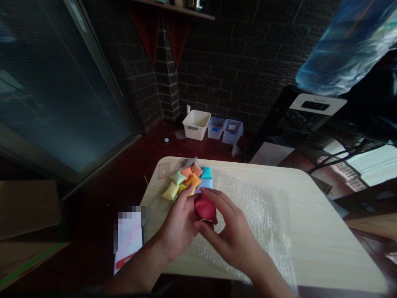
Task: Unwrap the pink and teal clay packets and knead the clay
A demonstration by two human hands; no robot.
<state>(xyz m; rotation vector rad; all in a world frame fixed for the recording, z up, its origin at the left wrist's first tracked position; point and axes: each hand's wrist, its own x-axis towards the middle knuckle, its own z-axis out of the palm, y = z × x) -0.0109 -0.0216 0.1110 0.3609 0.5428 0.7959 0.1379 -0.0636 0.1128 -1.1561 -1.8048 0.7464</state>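
Several small pillow-shaped packets in yellow, pale green, orange, teal and light blue (194,180) are heaped toward the far left corner of the pale wood-grain table (325,231). Just nearer than the heap, the bare left hand (180,220) is held raised, its fingers cupped against the left and underside of a rounded pinkish-red soft-looking lump (205,207). The lump is held above the table, directly between the two hands. It is set deeper in the left grip, so the left hand is judged the nearer one. No strong long axis can be made out; if anything, the form is drawn out slightly from the far side toward the wearer. Its surface is seen as smooth and dull, gently creased near the top, with a thin pale line along the lower edge and a small darker end at lower right. From the right, the lump is bracketed by the bare right hand (236,227), fingertips laid at its far edge and thumb at its near edge, a gap being left before the palm. Farther right, a clear bubble-wrap sheet (260,207) is spread across the table, partly beneath the hands.
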